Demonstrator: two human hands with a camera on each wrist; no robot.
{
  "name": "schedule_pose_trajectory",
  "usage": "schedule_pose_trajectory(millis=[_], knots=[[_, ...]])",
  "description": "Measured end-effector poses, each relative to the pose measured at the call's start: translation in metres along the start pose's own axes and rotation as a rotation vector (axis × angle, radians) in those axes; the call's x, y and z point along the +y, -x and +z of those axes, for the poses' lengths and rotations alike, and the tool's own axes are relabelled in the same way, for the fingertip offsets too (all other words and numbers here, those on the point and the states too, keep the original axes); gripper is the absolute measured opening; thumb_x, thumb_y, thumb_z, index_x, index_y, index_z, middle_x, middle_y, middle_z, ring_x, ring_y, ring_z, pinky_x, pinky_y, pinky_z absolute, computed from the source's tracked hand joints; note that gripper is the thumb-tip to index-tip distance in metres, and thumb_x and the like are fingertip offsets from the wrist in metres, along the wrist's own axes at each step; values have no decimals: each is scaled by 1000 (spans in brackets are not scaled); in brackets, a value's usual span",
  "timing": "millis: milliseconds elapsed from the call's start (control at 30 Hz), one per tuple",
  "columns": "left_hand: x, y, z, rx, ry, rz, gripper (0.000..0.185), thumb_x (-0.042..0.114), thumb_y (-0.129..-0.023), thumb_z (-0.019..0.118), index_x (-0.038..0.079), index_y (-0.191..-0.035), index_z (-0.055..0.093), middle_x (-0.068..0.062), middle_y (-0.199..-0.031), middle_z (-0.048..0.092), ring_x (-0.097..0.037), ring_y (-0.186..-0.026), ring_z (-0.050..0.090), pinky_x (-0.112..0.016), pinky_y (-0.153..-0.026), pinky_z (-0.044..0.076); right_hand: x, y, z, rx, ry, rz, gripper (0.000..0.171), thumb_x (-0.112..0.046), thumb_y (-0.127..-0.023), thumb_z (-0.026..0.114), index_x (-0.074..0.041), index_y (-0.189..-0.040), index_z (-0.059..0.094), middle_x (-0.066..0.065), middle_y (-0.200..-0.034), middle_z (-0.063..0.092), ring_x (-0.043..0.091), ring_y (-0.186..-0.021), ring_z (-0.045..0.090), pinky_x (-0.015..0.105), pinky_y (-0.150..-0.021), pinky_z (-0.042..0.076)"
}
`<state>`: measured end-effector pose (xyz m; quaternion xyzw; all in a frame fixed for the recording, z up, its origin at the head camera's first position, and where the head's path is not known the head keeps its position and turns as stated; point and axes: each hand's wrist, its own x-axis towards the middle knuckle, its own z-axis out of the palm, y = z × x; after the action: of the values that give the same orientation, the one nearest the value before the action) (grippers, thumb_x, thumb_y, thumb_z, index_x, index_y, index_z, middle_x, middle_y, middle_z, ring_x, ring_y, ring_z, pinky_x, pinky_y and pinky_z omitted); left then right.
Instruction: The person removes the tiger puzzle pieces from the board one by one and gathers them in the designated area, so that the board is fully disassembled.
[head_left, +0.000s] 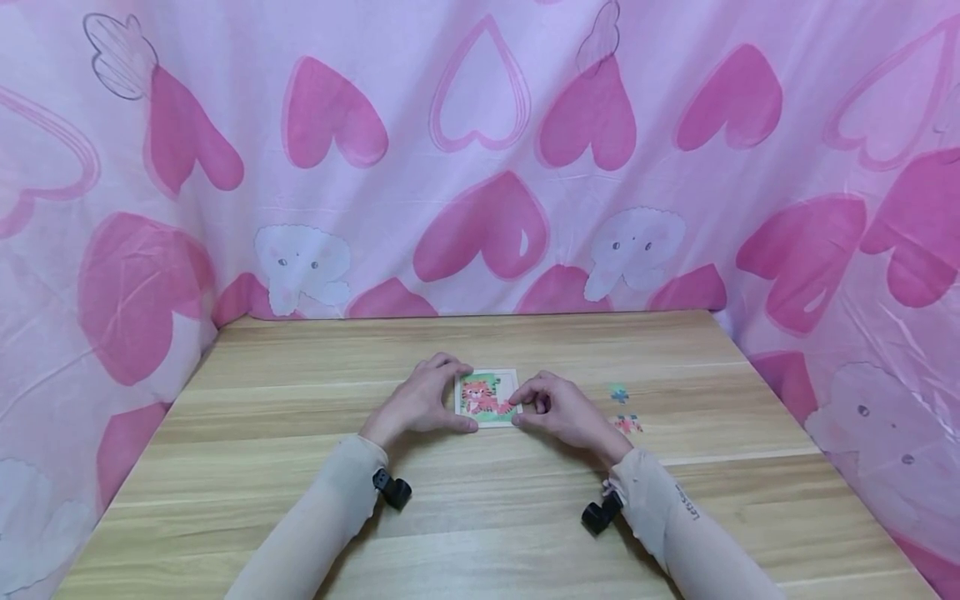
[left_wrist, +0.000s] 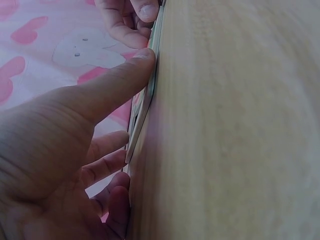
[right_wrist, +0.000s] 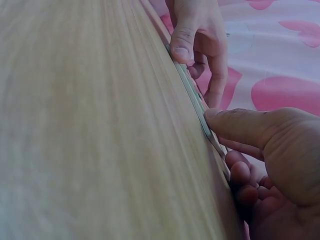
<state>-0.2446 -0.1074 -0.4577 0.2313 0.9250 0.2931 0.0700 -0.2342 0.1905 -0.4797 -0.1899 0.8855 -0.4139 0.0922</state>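
A small tiger jigsaw in a white board (head_left: 486, 397) lies flat at the middle of the wooden table (head_left: 487, 517). My left hand (head_left: 420, 402) grips its left side, thumb (left_wrist: 132, 67) on the near edge and fingers curled over the far edge. My right hand (head_left: 561, 410) pinches the board's near right corner, thumb (right_wrist: 220, 119) against the edge and curled forefinger on top. In both wrist views the board (left_wrist: 149, 97) (right_wrist: 196, 100) shows only edge-on. Two loose pieces, one greenish (head_left: 618, 393) and one reddish (head_left: 627, 424), lie just right of my right hand.
A pink cloth with hearts and elephants (head_left: 480, 167) hangs around the table's back and both sides. Black wrist cameras (head_left: 393, 490) (head_left: 600, 515) sit on both beige sleeves. The table's right edge (head_left: 817, 454) runs close to the loose pieces.
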Motion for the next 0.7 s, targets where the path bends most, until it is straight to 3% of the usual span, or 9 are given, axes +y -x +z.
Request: schedule_pose_trajectory(millis=[300, 600, 700], knots=[[1, 1, 2, 2, -13, 10, 96, 49, -80, 102, 13, -159, 60, -10, -161, 53, -35, -150, 49, -58, -124, 45, 1, 0, 3, 3, -20, 18, 20, -24, -95, 91, -28, -113, 83, 2, -105, 63, 20, -91, 56, 30, -77, 49], [5, 2, 0, -18, -22, 128, 79, 39, -86, 99, 18, -155, 66, -8, -157, 53, -33, -146, 49, -60, -119, 48, -3, 1, 1, 4, -17, 22, 20, -23, -96, 91, -27, -113, 83, 2, -105, 63, 20, -91, 56, 30, -76, 48], [5, 3, -1, -34, -21, 140, 72, 38, -88, 97, 19, -152, 69, -9, -156, 54, -34, -146, 49, -61, -119, 48, -5, 1, 0, 6, -14, 23, 20, -23, -95, 91, -26, -113, 83, 1, -105, 62, 20, -91, 56, 30, -76, 48]])
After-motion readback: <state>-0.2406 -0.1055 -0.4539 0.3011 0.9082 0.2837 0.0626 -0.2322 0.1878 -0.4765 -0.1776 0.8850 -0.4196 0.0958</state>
